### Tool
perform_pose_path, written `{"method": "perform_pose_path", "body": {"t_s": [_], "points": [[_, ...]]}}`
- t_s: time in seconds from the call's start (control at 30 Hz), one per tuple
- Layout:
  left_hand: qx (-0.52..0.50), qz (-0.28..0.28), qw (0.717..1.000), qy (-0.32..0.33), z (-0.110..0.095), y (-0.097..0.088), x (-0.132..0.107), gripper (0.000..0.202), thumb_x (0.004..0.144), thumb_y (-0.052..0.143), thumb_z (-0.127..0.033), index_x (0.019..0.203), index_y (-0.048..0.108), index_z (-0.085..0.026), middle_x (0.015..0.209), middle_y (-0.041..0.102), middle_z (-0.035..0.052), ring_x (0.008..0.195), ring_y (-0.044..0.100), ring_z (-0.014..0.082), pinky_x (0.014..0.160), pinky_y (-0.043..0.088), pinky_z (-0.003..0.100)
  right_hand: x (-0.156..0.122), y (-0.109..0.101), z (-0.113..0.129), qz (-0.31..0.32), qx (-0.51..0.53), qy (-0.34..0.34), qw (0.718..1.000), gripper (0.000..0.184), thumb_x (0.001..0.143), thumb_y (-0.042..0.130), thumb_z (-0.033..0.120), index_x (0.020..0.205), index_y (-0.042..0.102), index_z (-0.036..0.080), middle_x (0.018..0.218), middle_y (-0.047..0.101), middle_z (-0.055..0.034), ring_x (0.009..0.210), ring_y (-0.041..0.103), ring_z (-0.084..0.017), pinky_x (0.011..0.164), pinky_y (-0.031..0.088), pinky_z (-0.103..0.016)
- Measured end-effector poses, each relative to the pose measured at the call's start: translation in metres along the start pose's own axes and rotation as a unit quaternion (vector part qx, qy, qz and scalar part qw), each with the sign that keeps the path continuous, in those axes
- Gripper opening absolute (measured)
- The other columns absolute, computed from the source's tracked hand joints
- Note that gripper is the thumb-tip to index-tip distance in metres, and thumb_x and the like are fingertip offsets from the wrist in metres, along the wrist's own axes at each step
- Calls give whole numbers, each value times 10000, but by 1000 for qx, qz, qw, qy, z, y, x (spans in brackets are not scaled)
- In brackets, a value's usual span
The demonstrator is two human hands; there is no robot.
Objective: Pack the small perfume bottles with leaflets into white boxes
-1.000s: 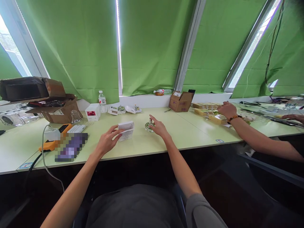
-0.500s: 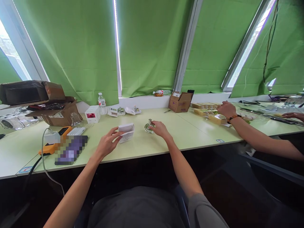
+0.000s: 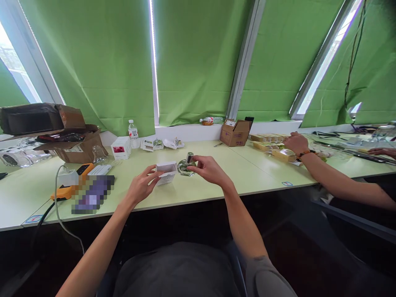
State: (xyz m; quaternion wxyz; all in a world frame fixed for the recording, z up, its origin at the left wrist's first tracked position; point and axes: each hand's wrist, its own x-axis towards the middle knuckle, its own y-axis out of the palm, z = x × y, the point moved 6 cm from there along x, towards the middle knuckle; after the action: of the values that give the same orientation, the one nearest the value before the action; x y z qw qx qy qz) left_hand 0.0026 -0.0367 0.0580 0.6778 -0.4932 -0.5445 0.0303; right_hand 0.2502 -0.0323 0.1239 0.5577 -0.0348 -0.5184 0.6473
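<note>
My left hand (image 3: 142, 186) grips a small white open box (image 3: 166, 172) that rests on the pale green table (image 3: 185, 194). My right hand (image 3: 210, 169) holds a round clear glass bottle with a silver cap (image 3: 186, 165), lifted off the table and tilted toward the box's open top. The bottle hangs just to the right of the box, almost touching it.
Open cardboard boxes (image 3: 74, 144) sit at the far left, with a white and pink carton (image 3: 120, 147) and a water bottle (image 3: 133, 133) behind. An orange device (image 3: 66, 189) with a cable lies left. Another person's arm (image 3: 328, 173) reaches over flat packs at right, near a brown box (image 3: 235, 133).
My right hand closed on the glass bottle, lifted it off the table and carried it left to the white box. The left hand kept hold of the box.
</note>
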Motion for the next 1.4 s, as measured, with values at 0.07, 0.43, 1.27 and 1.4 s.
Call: {"method": "perform_pose_path", "body": {"t_s": [0.07, 0.43, 1.27, 1.4], "points": [[2, 0, 1000, 2, -1, -1, 0, 280, 973, 436, -337, 1131, 663, -298, 1325, 559, 52, 1002, 661, 168, 723, 525, 238, -2, 0, 6, 0, -5, -10, 1000, 300, 860, 609, 452, 944, 660, 168, 628, 568, 11, 550, 463, -125, 543, 318, -249], [14, 4, 1000, 11, -8, 0, 1, 289, 973, 425, -309, 1128, 670, -307, 1313, 559, 59, 969, 669, 172, 682, 517, 238, -5, 1, 15, -23, -21, -24, 999, 360, 872, 587, 505, 985, 655, 170, 618, 578, -1, 531, 468, -134, 542, 335, -256], [-44, 14, 999, 6, -25, 4, 1, 332, 965, 446, -334, 1286, 517, -284, 1319, 576, 77, 985, 673, 201, 792, 551, 311, -2, 19, 34, -26, -16, -101, 994, 222, 919, 571, 385, 1042, 600, 202, 1064, 623, -62, 595, 508, -110, 626, 425, -277], [-100, 9, 994, -43, -19, 6, 0, 469, 935, 505, -396, 1367, 374, -271, 1271, 615, 77, 929, 688, 200, 797, 566, 359, -3, 22, 36, -17, -18, -116, 993, 197, 919, 578, 354, 1047, 611, 207, 1091, 613, -68, 628, 529, -119, 652, 450, -286]]}}
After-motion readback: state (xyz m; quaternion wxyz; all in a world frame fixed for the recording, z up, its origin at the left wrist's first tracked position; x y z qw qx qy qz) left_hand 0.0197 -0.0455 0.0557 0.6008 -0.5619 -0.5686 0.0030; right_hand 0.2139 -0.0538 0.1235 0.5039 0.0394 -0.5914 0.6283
